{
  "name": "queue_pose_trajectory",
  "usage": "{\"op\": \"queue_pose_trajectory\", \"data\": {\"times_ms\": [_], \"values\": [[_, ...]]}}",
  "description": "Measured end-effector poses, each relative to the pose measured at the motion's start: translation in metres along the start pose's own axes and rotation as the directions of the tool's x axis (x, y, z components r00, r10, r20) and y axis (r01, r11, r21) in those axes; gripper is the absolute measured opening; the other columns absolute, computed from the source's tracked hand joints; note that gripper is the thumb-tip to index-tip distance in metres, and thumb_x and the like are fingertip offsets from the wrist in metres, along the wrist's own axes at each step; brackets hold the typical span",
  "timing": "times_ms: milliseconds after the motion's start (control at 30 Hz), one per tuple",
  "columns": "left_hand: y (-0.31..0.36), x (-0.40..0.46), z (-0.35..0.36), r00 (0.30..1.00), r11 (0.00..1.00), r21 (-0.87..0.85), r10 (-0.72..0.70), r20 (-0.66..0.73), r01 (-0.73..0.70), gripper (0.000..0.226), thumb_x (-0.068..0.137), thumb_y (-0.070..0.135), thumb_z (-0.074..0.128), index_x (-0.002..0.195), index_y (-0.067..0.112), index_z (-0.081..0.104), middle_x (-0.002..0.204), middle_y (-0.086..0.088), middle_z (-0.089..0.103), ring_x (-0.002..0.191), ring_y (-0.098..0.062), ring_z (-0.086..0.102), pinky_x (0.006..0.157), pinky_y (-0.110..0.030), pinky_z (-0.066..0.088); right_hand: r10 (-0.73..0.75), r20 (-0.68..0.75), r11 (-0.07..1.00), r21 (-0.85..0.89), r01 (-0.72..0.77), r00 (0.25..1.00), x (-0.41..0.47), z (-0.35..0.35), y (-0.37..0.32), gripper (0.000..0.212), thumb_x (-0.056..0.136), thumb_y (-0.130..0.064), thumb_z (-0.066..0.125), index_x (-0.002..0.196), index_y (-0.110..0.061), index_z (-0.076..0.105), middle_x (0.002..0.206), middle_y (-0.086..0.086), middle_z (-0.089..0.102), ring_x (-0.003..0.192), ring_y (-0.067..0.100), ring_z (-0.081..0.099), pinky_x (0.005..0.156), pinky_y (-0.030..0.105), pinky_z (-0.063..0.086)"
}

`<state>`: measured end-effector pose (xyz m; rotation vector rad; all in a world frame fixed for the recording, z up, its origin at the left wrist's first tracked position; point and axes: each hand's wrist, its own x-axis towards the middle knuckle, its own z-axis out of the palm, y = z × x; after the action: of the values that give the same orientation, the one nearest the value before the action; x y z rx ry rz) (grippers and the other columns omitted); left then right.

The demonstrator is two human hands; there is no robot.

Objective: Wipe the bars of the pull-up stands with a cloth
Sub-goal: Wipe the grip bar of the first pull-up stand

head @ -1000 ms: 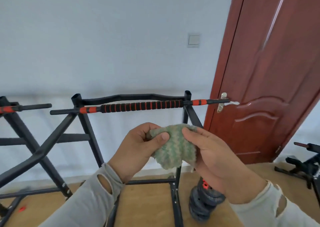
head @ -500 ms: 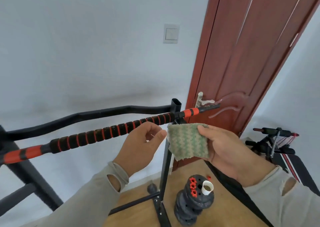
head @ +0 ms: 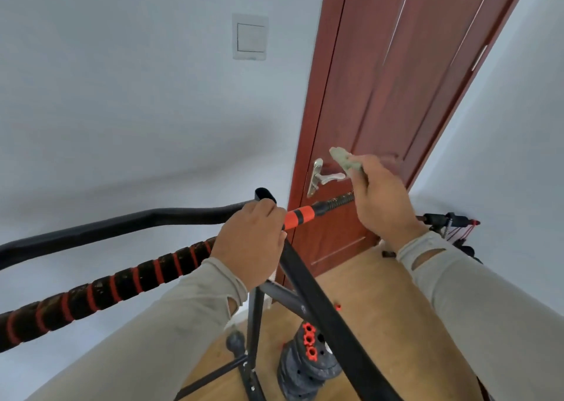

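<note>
Fuzzy cloth (head: 346,160), ribbed foam bar (head: 122,281), glossy wooden door (head: 396,80).

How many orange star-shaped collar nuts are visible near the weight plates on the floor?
4. Three orange nuts sit in a row on top of the weight plate stack, at and. A fourth lies on the floor beyond the frame leg. Others may be hidden behind the frame.

Grey long sleeves (head: 171,318), slit holes near cuffs.
</note>
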<state>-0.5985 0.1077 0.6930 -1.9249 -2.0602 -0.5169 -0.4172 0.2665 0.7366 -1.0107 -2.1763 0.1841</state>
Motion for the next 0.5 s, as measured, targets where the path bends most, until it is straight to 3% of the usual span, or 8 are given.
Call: {"op": "queue_pose_trajectory", "data": {"times_ms": [100, 167, 233, 333, 400, 500], "values": [[0.001, 0.020, 0.021, 0.999, 0.993, 0.113, 0.040, 0.015, -0.041, 0.023, 0.098, 0.032, 0.053, 0.115, 0.020, 0.062, 0.106, -0.001, 0.065, 0.097, -0.025, 0.058, 0.092, -0.042, 0.052, -0.211, 0.295, 0.971, -0.043, 0.233, 0.932, -0.005, 0.040, 0.032, 0.023, 0.104, -0.016, 0.052, 0.125, -0.018, 0.063, 0.126, 0.004, 0.070, 0.112, 0.019, 0.061, 0.103, 0.032, 0.046], [-0.001, 0.023, 0.033, 0.997, 0.987, 0.152, 0.039, 0.059, -0.048, 0.020, 0.097, 0.032, 0.055, 0.111, 0.020, 0.063, 0.101, -0.001, 0.065, 0.092, -0.026, 0.057, 0.088, -0.043, 0.051, -0.272, 0.396, 0.954, -0.007, 0.299, 0.877, -0.017, 0.054, 0.046, 0.030, 0.103, -0.021, 0.054, 0.132, -0.020, 0.060, 0.138, 0.003, 0.063, 0.128, 0.017, 0.054, 0.116, 0.036, 0.039], [-0.005, 0.023, 0.042, 0.997, 0.980, 0.192, 0.046, 0.059, -0.057, 0.015, 0.093, 0.028, 0.063, 0.106, 0.021, 0.064, 0.095, 0.000, 0.064, 0.085, -0.026, 0.054, 0.083, -0.042, 0.050, -0.260, 0.410, 0.962, 0.029, 0.273, 0.874, -0.021, 0.054, 0.051, 0.038, 0.098, -0.030, 0.055, 0.134, -0.021, 0.056, 0.142, 0.004, 0.060, 0.133, 0.021, 0.051, 0.117, 0.042, 0.039], [-0.007, 0.024, 0.046, 0.999, 0.985, 0.167, 0.051, 0.000, -0.051, 0.019, 0.085, 0.022, 0.074, 0.103, 0.019, 0.068, 0.088, -0.001, 0.063, 0.079, -0.025, 0.053, 0.078, -0.044, 0.053, -0.253, 0.426, 0.965, 0.046, 0.259, 0.868, -0.008, 0.048, 0.056, 0.043, 0.098, -0.041, 0.049, 0.138, -0.025, 0.051, 0.125, -0.004, 0.064, 0.115, 0.016, 0.055, 0.104, 0.038, 0.045], [-0.008, 0.024, 0.046, 0.997, 0.984, 0.167, 0.065, -0.036, -0.058, 0.024, 0.085, 0.022, 0.076, 0.107, 0.016, 0.070, 0.086, -0.001, 0.064, 0.076, -0.026, 0.055, 0.076, -0.046, 0.055, -0.270, 0.464, 0.944, -0.045, 0.327, 0.844, 0.001, 0.051, 0.059, 0.053, 0.102, -0.047, 0.042, 0.151, -0.026, 0.045, 0.133, -0.010, 0.059, 0.124, 0.012, 0.049, 0.111, 0.038, 0.041], [-0.008, 0.025, 0.046, 0.996, 0.979, 0.193, 0.074, -0.040, -0.065, 0.027, 0.080, 0.021, 0.080, 0.106, 0.016, 0.073, 0.085, -0.001, 0.064, 0.074, -0.025, 0.055, 0.074, -0.045, 0.057, -0.335, 0.486, 0.896, -0.101, 0.433, 0.807, 0.008, 0.054, 0.065, 0.045, 0.106, -0.044, 0.042, 0.144, -0.023, 0.055, 0.133, -0.009, 0.062, 0.125, 0.013, 0.052, 0.112, 0.038, 0.043]]}}
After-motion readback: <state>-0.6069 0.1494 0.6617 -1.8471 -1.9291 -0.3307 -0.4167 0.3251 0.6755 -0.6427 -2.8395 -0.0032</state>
